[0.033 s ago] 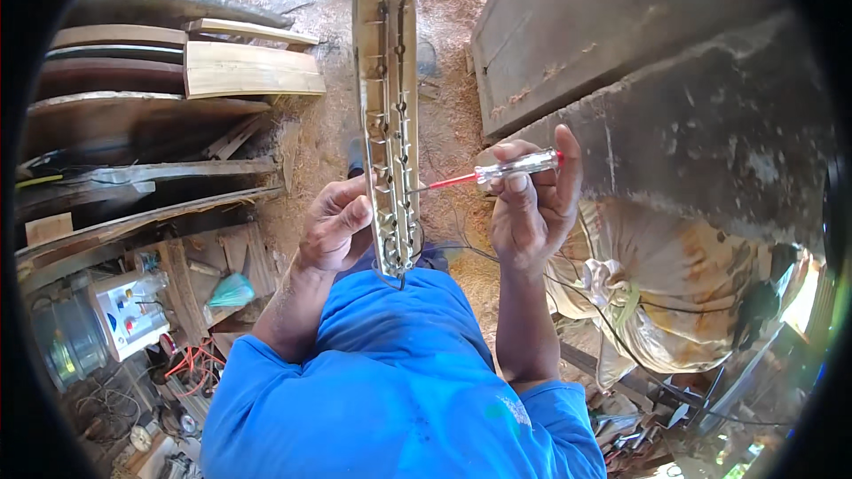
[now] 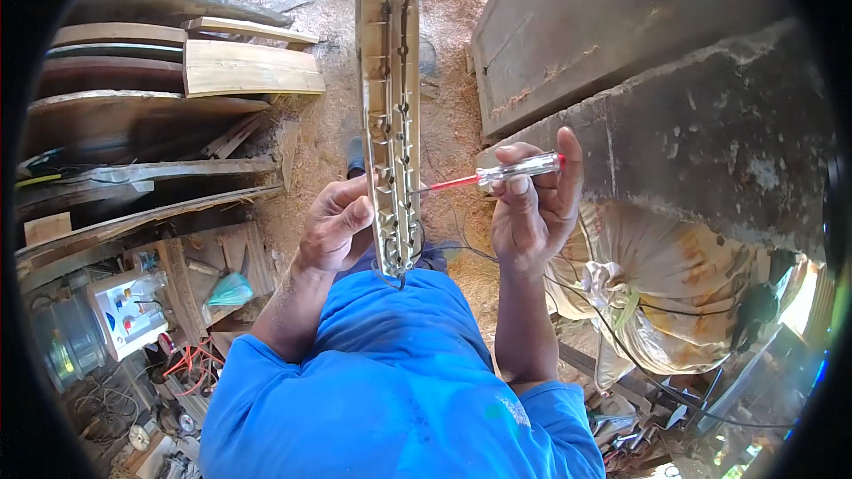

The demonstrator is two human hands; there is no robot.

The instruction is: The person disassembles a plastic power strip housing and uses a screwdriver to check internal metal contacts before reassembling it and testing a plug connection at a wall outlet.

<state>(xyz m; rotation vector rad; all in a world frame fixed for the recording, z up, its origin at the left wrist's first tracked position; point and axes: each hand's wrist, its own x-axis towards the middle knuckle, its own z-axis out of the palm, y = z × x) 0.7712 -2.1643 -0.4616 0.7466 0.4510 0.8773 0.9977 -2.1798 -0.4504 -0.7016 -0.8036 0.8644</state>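
Observation:
A long narrow cream strip (image 2: 374,53) with rows of metal contacts and a dark wire at its lower end stands lengthwise in front of me. My left hand (image 2: 335,226) grips its left side near the lower part, thumb bent at the edge. My right hand (image 2: 535,213) holds a screwdriver (image 2: 516,170) with a clear handle and a red-sleeved shaft, level across the fingers. The screwdriver's tip reaches the right side of the strip, among the contacts; whether it touches them I cannot tell.
Stacked boards (image 2: 253,66) line the left side, above a clear plastic jug (image 2: 67,355) and tangled cables. At right are a dark worn slab (image 2: 674,142) and a tied cloth sack (image 2: 674,275), with a cable across it. Sawdust covers the floor (image 2: 444,9) beyond the strip.
The strip has shifted very slightly to the right, and the screwdriver with my right hand has moved a few pixels the same way. Both grips look the same.

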